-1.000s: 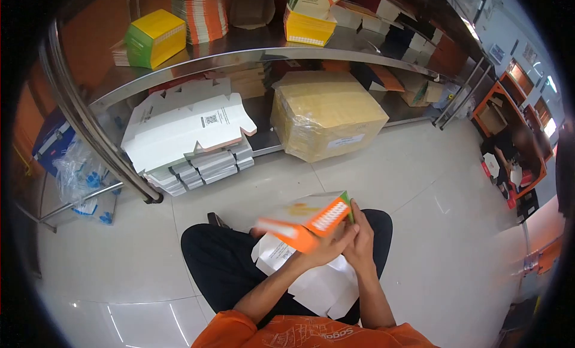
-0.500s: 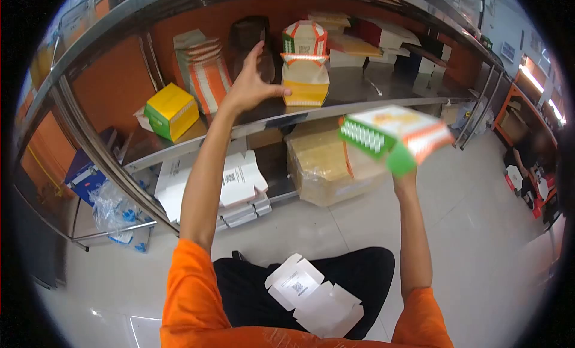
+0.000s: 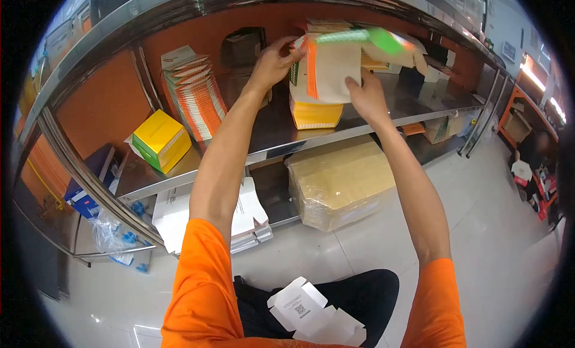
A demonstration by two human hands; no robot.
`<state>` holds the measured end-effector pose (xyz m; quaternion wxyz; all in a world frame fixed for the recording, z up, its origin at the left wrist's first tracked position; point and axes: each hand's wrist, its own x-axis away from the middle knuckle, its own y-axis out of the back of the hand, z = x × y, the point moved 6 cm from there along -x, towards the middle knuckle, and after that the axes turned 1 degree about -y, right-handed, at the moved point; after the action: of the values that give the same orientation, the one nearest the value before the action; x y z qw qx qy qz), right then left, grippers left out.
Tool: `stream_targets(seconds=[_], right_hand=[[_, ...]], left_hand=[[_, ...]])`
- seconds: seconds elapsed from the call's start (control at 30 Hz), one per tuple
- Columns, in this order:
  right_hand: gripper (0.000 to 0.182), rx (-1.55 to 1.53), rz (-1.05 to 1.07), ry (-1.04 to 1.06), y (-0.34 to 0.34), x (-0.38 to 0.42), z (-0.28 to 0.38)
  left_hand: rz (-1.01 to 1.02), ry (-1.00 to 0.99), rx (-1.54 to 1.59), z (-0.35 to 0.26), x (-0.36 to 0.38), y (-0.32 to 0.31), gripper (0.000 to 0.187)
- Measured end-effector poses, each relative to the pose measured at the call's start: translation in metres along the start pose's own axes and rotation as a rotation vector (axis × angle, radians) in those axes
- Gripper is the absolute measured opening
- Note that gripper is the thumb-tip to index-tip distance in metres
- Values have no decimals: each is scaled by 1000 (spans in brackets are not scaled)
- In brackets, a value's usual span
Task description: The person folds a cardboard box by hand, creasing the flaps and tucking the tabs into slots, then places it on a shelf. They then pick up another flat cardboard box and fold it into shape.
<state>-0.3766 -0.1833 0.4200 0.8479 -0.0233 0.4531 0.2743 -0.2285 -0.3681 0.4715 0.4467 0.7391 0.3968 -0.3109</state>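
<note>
My right hand (image 3: 368, 97) grips an opened-out cardboard carton (image 3: 338, 69), pale inside with an orange edge and a blurred green flap. The carton stands in front of a stack of nested yellow cartons (image 3: 317, 115) on the steel shelf, covering much of it. My left hand (image 3: 277, 61) is closed at the upper left edge of the stacked cartons, its fingertips partly hidden. Left of that hand leans a column of nested orange-and-white cartons (image 3: 194, 93). A yellow and green box (image 3: 160, 141) sits at the shelf's left end.
Across my lap lies a flattened white carton (image 3: 302, 306). The lower shelf holds white flat cartons (image 3: 248, 213) and a plastic-wrapped cardboard box (image 3: 341, 180). A plastic bag (image 3: 114, 228) rests at the left. Far right, another person (image 3: 527, 162) sits by an orange rack (image 3: 521, 108).
My right hand has brought the carton up and left from beside the shelf to the front of the stack. My left hand has shifted right, from spread fingers to closing at the stack's edge.
</note>
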Motion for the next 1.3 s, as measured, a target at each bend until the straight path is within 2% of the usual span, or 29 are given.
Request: stream_targets(seconds=[0.03, 0.13, 0.2, 0.23, 0.27, 0.33, 0.37, 0.4, 0.5, 0.57, 0.63, 0.7, 0.73, 0.77, 0.8, 0.83, 0.93, 1.0, 1.03, 1.1, 1.23, 1.3], right_hand=[[39, 92, 19, 25, -8, -1, -6], [41, 200, 46, 58, -13, -1, 7], [43, 291, 231, -82, -18, -1, 11], [36, 375, 307, -149, -20, -8, 9], [36, 378, 307, -152, -21, -17, 6], [33, 519, 506, -134, -30, -24, 14], [33, 592, 675, -346, -30, -24, 17], [33, 592, 673, -345, -34, -27, 20], [36, 691, 747, -532, -41, -38, 13], [36, 639, 664, -538, -40, -42, 15], [36, 584, 582, -538, -41, -47, 11], [39, 537, 458, -337, -39, -54, 14], [39, 539, 459, -333, -38, -51, 13], [40, 495, 377, -244, -35, -47, 17], [42, 449, 295, -158, -30, -45, 24], [42, 448, 297, -162, -31, -46, 11], [43, 339, 391, -82, -40, -49, -4], [42, 603, 656, -346, -45, -41, -18], [42, 603, 656, -348, -45, -41, -12], [43, 815, 744, -178, -51, -40, 1], [44, 995, 858, -118, -70, -47, -1], [43, 1112, 876, -132, -75, -50, -1]], left_hand=[[-132, -43, -11, -4, -2, 6, 62], [-107, 41, -53, -8, -11, 10, 56], [-78, 102, -43, 4, -21, 11, 55], [-48, 161, -25, 13, -25, 8, 54], [-46, 162, -22, 19, -25, 6, 54], [-43, 281, 110, 26, -23, 5, 57], [-47, 343, 107, 30, -21, 5, 55], [-47, 341, 106, 31, -22, 5, 55], [39, 394, 193, 30, -22, 1, 47], [78, 474, 331, 25, -16, 1, 42], [41, 485, 316, 24, -14, 4, 39], [4, 494, 301, 28, -14, 7, 36], [-16, 446, 288, 30, -13, 7, 45], [-38, 398, 275, 32, -13, 8, 56], [-39, 399, 276, 37, -14, 7, 56], [-17, 403, 304, 40, -16, 5, 56], [-18, 396, 324, 31, -15, 4, 58], [5, 402, 276, 26, -15, 4, 49], [7, 403, 276, 27, -16, 3, 49], [-4, 446, 212, 33, -18, 1, 49], [-38, 410, 269, 39, -18, -1, 58], [13, 367, 210, 37, -15, 0, 46]])
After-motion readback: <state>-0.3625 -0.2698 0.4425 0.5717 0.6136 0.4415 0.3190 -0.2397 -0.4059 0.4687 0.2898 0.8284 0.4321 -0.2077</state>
